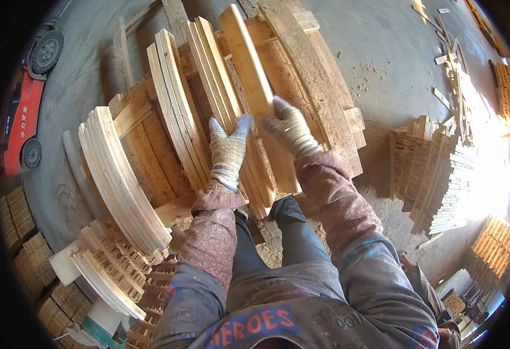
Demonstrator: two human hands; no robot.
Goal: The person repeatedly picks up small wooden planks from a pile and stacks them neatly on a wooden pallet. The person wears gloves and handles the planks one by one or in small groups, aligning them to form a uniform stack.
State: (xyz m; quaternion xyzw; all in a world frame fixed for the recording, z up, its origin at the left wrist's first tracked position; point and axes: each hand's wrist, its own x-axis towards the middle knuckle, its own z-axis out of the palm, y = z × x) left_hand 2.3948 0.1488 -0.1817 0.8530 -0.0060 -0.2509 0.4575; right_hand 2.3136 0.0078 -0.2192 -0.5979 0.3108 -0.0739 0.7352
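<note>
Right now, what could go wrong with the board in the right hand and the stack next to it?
1. Only the right hand is on the long board; it could swing and knock the neighbouring stack.
2. That stack, at the left hand, shows no strap; its boards might slide apart if bumped.
3. Sawdust lies on the wide plank; a board set there might slip.

Head-worn fisheye, facing down — close, above the hands [229, 152]
</note>
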